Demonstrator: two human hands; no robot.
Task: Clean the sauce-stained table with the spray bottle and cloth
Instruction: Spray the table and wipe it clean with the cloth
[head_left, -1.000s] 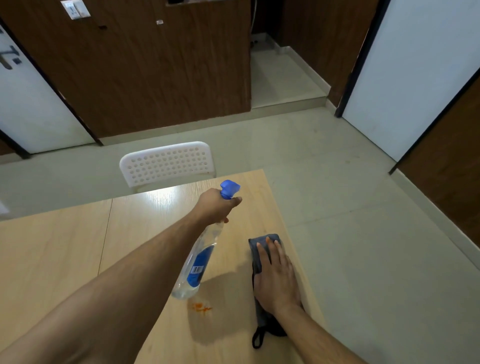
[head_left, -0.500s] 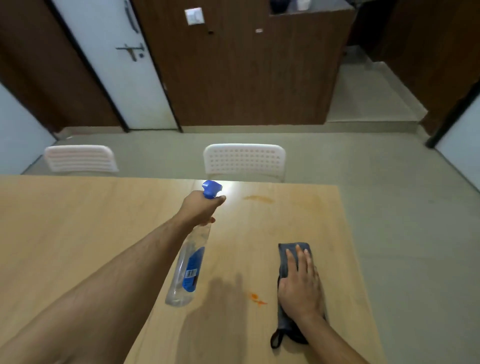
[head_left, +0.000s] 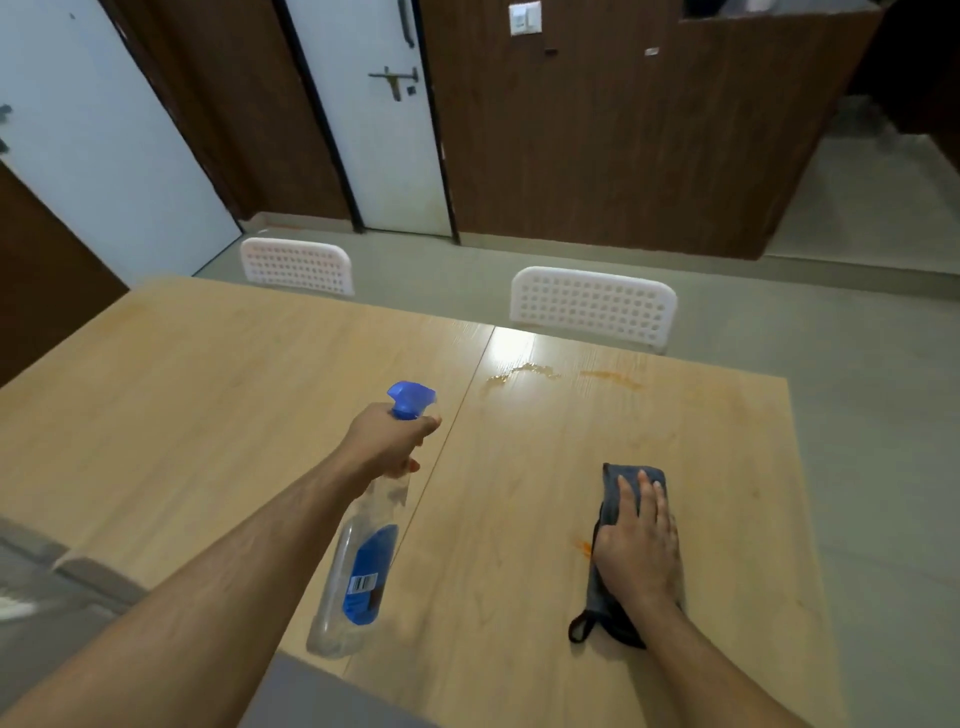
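My left hand (head_left: 387, 441) grips the neck of a clear spray bottle (head_left: 358, 577) with a blue label and blue trigger head, held tilted above the wooden table (head_left: 208, 405), nozzle pointing away from me. My right hand (head_left: 636, 545) lies flat with straight fingers on a folded dark grey cloth (head_left: 613, 488) on the table's right part. A small orange sauce spot (head_left: 583, 545) shows just left of that hand. Farther off, an orange smear (head_left: 613, 376) and a wet streak (head_left: 524, 371) mark the table near its far edge.
Two white perforated chairs, one (head_left: 592, 306) behind the stains and one (head_left: 296, 265) to the left, stand at the table's far side. Beyond are grey floor, white doors (head_left: 374, 119) and brown wood panels. The table's right edge (head_left: 810, 519) runs close to the cloth.
The view has swung left, bringing the far stains and a second chair into sight. The cloth under my right hand has slid left up to the small orange spot. The bottle stays raised.
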